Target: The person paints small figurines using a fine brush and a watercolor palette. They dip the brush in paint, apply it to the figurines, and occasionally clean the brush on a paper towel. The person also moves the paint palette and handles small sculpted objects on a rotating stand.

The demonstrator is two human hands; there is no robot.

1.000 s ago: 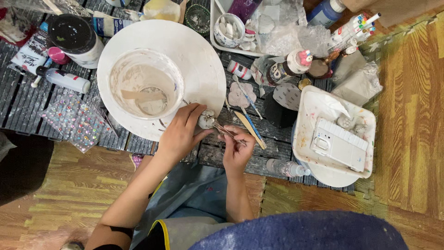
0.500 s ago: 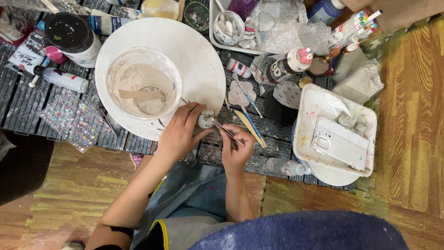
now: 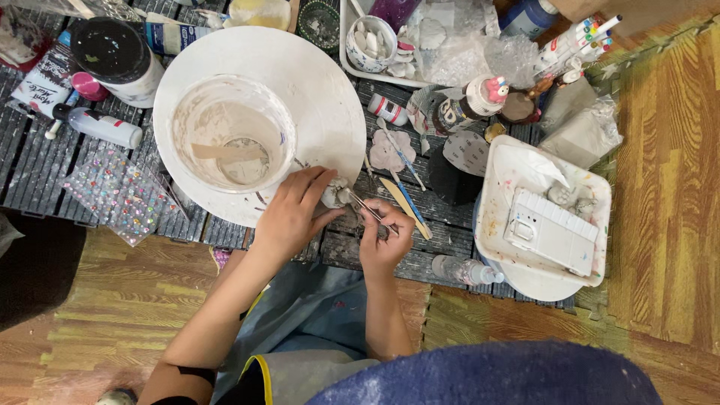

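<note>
My left hand (image 3: 291,214) grips a small whitish clay piece (image 3: 334,195) at the near rim of a large white round tray (image 3: 330,97). My right hand (image 3: 385,238) pinches a thin metal tool (image 3: 367,209) whose tip touches the clay piece. Both hands meet just above the dark slatted mat (image 3: 45,165). In the tray stands a white bucket (image 3: 229,135) with pale slurry and a wooden stick in it.
A square white tray (image 3: 510,169) with a white ribbed block (image 3: 551,232) sits at the right. Brushes and sticks (image 3: 401,195), small bottles, a black-lidded jar (image 3: 112,52), a sheet of coloured gems (image 3: 112,195) and plastic bags crowd the mat. Wood floor lies around.
The hands stay together on the clay piece; the tool has shifted only slightly against it. The view has drifted a little.
</note>
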